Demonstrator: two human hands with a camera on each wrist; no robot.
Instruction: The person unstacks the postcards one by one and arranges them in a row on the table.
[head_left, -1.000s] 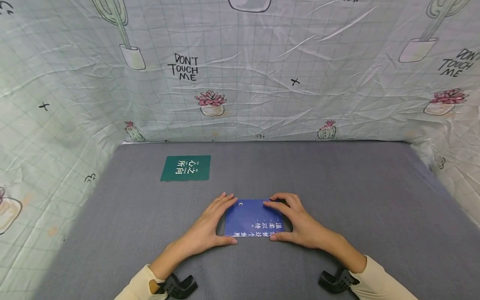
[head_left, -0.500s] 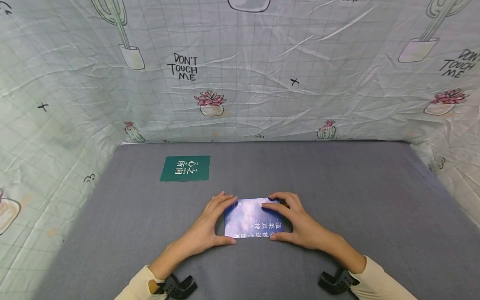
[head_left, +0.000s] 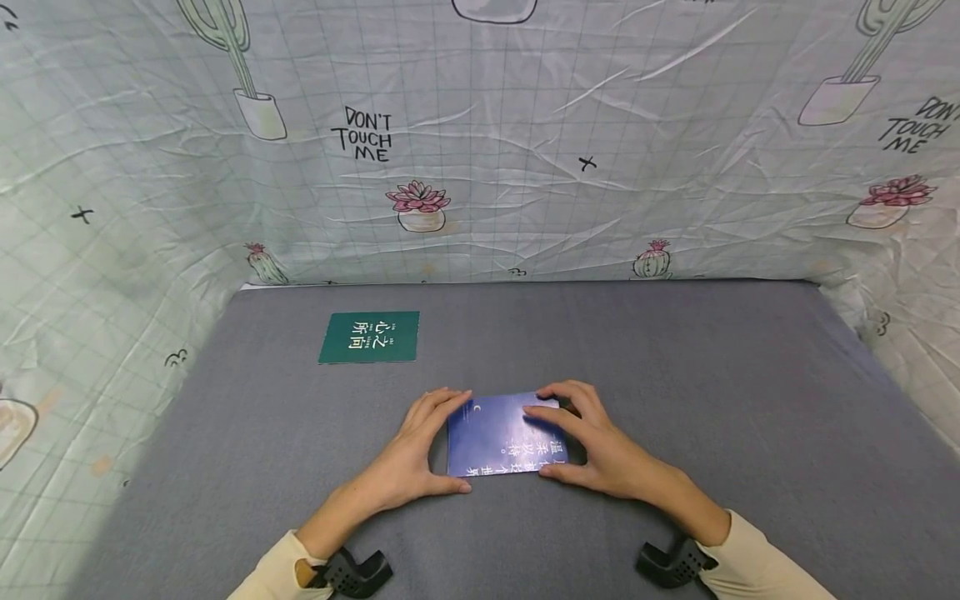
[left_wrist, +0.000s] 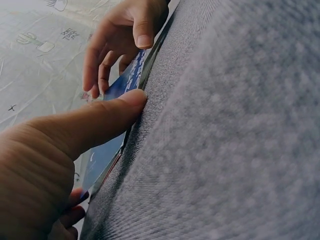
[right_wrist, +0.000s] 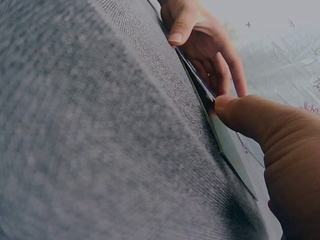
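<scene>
Spanning the blue card (head_left: 491, 433) from both ends, we have our 2 hands on it over the grey cloth (head_left: 712, 358), close in front of us. Our left hand (head_left: 412, 450) pinches the left end, thumb at the near edge and fingertips at the far edge. Our right hand (head_left: 588, 442) pinches the other end the same way, though 1 finger reaches over the printed face.

Both wrist views show a darker layer under the blue; whether that is a separate card or another leaf, we cannot tell. This looks like our main risk: if we squeeze only the top layer, the lower 1 could slide away or drop. Squeezing unevenly could bow the card, since it seems thin, and that finger lying on its face could push 1 end down. Our left thumb seems to meet only the very edge, so a small shift there might let that corner slip and swing the card askew.

The green card (head_left: 369, 337) lies flat, farther off to our left and well apart from our fingers, so we judge that bumping it is unlikely unless we reach that way.
</scene>
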